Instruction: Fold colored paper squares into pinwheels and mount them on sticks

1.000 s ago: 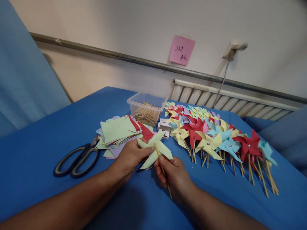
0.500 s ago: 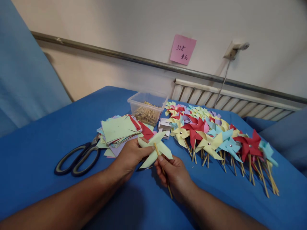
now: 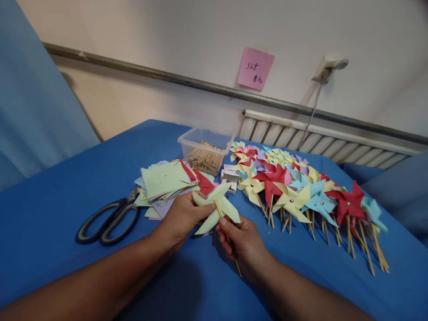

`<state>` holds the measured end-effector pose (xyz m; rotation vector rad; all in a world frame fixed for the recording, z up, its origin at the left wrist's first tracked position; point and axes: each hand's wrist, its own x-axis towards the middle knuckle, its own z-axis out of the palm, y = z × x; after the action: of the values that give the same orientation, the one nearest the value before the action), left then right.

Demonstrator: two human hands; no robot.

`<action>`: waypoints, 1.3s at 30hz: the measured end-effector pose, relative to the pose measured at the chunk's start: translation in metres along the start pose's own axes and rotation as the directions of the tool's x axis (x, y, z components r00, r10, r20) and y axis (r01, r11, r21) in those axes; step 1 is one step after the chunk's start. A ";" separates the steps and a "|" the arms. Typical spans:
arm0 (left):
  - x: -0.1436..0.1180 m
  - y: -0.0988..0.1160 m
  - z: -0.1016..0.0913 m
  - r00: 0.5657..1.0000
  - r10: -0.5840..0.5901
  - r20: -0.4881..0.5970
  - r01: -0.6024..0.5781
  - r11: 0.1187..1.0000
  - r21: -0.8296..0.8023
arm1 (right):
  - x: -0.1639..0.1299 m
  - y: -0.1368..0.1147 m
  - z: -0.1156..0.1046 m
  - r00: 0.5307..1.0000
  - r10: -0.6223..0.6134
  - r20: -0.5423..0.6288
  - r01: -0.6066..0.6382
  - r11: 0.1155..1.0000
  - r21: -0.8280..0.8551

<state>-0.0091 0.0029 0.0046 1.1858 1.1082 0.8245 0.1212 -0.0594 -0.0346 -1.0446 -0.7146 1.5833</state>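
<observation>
A pale green paper pinwheel (image 3: 228,209) is held up between both hands, its back side towards me. My left hand (image 3: 187,211) pinches it from the left, the thumb beside the stick's top end. With thumb and fingers closed, my right hand (image 3: 245,243) grips the thin wooden stick (image 3: 217,208), which crosses the pinwheel's middle and slants down past the palm. The fastening at the front is hidden. Just behind my left hand lies a pile of coloured paper squares (image 3: 167,180), with red pieces at its right.
Dark-handled scissors (image 3: 113,220) lie left of the paper. A clear plastic box (image 3: 187,145) of short sticks stands behind it, beside small white cardboard boxes (image 3: 230,176). Many finished pinwheels (image 3: 292,200) spread across the right of the blue-covered table (image 3: 73,178). A radiator (image 3: 277,131) runs along the wall.
The hands and the pinwheel hold almost the same place. The stick's lower end has shifted very slightly to the right; both grips look unchanged.
</observation>
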 end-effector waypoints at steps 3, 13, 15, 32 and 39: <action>-0.001 0.001 0.001 1.000 0.020 -0.023 -0.020 1.000 0.014 | 0.000 -0.002 0.000 1.000 0.024 -0.004 -0.024 1.000 -0.001; -0.003 0.000 0.002 0.989 0.103 -0.102 -0.100 0.994 0.036 | 0.000 -0.007 -0.002 0.996 0.091 0.003 -0.091 0.996 0.000; -0.004 0.000 0.003 0.989 0.113 -0.099 -0.110 0.993 0.039 | 0.000 -0.008 -0.002 0.995 0.097 -0.005 -0.097 0.995 0.002; -0.003 0.004 0.001 0.991 0.085 -0.104 -0.078 0.995 0.068 | 0.004 -0.001 -0.005 1.000 0.014 -0.012 -0.014 0.998 -0.057; 0.004 0.009 -0.007 0.975 0.098 -0.200 -0.098 0.995 0.012 | 0.010 0.006 -0.006 0.993 -0.084 -0.082 0.073 0.989 -0.129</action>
<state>-0.0145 0.0102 0.0123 1.1859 1.2212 1.0372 0.1234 -0.0512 -0.0449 -1.1565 -0.7949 1.4316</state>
